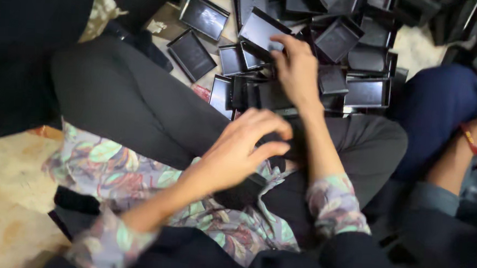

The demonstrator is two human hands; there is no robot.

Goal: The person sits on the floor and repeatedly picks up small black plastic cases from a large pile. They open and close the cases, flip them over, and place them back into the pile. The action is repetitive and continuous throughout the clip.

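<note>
My right hand (297, 72) reaches forward into a heap of shallow black rectangular trays (362, 59) on the floor. Its fingers curl over the edge of one black tray (260, 29) near the top of the heap. My left hand (243, 150) hovers over my lap, with thumb and fingers closed around a dark flat piece (241, 193) that blends into my black trousers. I sit cross-legged in a floral top, and both sleeves show.
Loose trays (191, 54) lie apart at the heap's left edge. Another person sits at the right, with a blue-clad knee (441, 106) and a forearm wearing a red bracelet (469, 138). Pale worn floor (7, 182) shows at the lower left.
</note>
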